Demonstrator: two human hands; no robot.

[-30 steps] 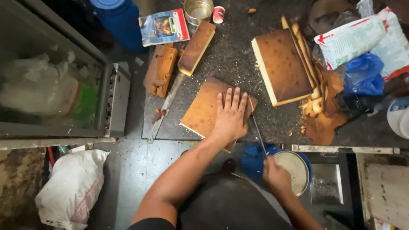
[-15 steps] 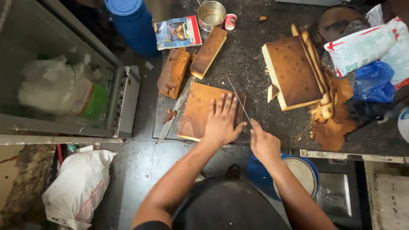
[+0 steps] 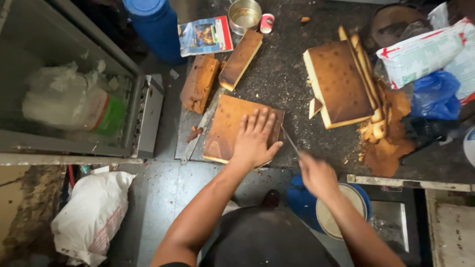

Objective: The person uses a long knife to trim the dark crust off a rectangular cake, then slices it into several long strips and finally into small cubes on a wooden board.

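Both hands work one cake slab (image 3: 227,128) at the near edge of the table (image 3: 287,84). Left hand (image 3: 255,138) lies flat and spread on it, gripping nothing. Right hand (image 3: 316,175), blurred, is clenched on a knife (image 3: 291,141); half a second ago the blade stood over the slab, and now it sits low at the slab's right edge, so a trimming stroke looks finished. Crumbs and offcuts (image 3: 383,138) lie well right, beside a bigger slab (image 3: 339,84).
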